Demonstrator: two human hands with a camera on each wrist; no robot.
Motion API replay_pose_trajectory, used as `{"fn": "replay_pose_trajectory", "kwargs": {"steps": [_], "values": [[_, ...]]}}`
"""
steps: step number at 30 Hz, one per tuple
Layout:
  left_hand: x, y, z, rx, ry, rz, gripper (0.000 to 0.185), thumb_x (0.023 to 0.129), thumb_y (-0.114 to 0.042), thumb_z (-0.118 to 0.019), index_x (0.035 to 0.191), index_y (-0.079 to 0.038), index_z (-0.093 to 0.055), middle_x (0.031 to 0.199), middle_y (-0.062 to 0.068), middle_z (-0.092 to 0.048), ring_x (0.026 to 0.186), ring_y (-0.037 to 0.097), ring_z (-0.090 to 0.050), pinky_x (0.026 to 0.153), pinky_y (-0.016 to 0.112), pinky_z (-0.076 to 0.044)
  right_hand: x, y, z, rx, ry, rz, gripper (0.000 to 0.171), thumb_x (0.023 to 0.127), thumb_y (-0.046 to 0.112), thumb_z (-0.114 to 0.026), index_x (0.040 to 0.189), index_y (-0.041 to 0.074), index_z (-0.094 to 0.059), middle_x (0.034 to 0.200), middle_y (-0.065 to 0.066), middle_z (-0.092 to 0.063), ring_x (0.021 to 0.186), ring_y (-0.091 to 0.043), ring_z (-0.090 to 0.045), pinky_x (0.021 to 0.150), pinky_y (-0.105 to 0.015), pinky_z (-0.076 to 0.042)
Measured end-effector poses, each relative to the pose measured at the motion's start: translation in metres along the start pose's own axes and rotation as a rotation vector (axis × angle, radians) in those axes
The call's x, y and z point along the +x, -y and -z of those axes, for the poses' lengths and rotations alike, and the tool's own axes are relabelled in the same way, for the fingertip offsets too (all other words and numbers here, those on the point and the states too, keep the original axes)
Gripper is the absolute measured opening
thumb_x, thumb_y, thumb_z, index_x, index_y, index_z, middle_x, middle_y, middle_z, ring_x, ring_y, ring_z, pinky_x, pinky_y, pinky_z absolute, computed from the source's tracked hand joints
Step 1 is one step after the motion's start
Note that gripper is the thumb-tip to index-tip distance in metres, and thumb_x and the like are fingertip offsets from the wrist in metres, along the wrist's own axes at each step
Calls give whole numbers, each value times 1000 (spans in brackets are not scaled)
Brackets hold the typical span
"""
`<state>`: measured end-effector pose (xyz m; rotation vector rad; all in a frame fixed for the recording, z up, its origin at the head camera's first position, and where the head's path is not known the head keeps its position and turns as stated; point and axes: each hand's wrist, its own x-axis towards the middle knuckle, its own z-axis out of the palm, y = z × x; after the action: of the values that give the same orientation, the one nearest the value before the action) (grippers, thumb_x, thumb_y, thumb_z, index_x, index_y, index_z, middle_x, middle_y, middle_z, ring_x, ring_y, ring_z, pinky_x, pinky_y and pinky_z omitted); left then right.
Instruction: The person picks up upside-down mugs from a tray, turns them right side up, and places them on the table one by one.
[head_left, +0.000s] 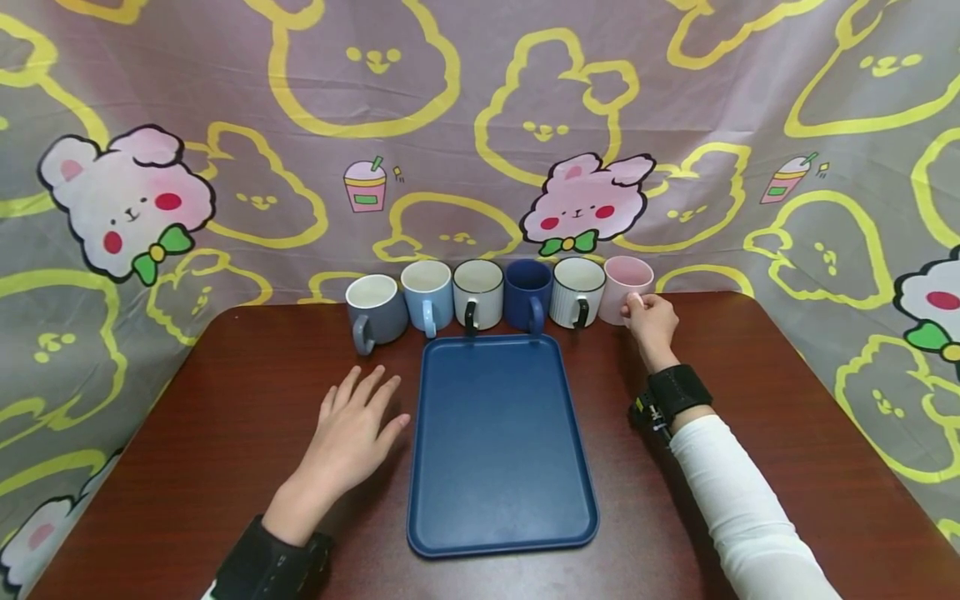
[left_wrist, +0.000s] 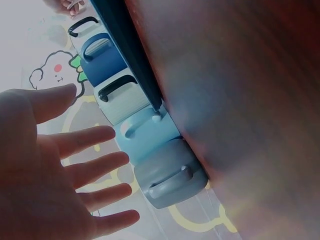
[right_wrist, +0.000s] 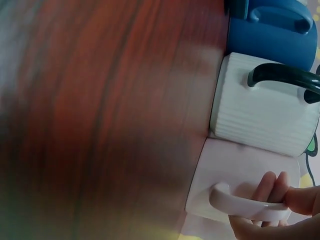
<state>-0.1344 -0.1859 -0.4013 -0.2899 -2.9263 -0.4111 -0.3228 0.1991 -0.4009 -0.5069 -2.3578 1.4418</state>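
My right hand (head_left: 651, 325) grips the handle of a pink mug (head_left: 624, 279), the rightmost in a row at the back of the table. In the right wrist view, fingers pass through the pink handle (right_wrist: 245, 206) and the thumb lies on top of it. To the left, a white ribbed mug (head_left: 576, 287) with a black handle stands right beside the pink one. My left hand (head_left: 352, 433) hovers with spread fingers over the table, left of a blue tray (head_left: 502, 450). It holds nothing; the grey mug (head_left: 375, 308) is the nearest mug to it.
Between the grey and ribbed mugs stand a light blue mug (head_left: 427, 292), a white mug (head_left: 478, 292) with a black handle and a dark blue mug (head_left: 528, 292). The tray's far edge lies close to their handles. A patterned curtain (head_left: 450, 167) hangs behind the brown table (head_left: 225, 417).
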Motion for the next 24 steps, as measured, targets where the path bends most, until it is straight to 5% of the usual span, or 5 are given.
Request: {"fn": "replay_pose_trajectory", "kwargs": {"steps": [6, 9, 16, 24], "values": [[-1, -1, -1, -5, 14, 8, 57, 91, -34, -60, 139, -5, -45, 148, 22, -35, 139, 45, -20, 106, 68, -17, -1, -1, 3, -32, 53, 15, 31, 97, 27, -52, 100, -1, -66, 81, -6, -70, 71, -12, -63, 53, -11, -43], [0, -1, -1, -8, 16, 9, 58, 91, -34, -61, 139, -6, -45, 148, 22, -35, 139, 45, -20, 106, 68, -16, 0, -1, 5, -39, 88, 17, 34, 97, 28, -51, 103, -1, -65, 87, -10, -70, 78, -19, -68, 56, -11, -44], [4, -1, 1, -5, -25, -7, 58, 91, -33, -61, 140, -6, -45, 148, 22, -34, 139, 44, -21, 106, 67, -18, -1, 1, 13, -191, 111, 75, 49, 96, 36, -46, 112, -7, -61, 115, -26, -62, 108, -36, -54, 88, -38, -44], [15, -13, 3, -42, -138, -6, 59, 92, -32, -61, 140, -4, -43, 150, 22, -31, 140, 44, -19, 108, 65, -18, -24, 16, 22, -111, 30, 120, 53, 98, 35, -43, 133, -4, -42, 128, -26, -51, 123, -42, -45, 104, -48, -33]]}}
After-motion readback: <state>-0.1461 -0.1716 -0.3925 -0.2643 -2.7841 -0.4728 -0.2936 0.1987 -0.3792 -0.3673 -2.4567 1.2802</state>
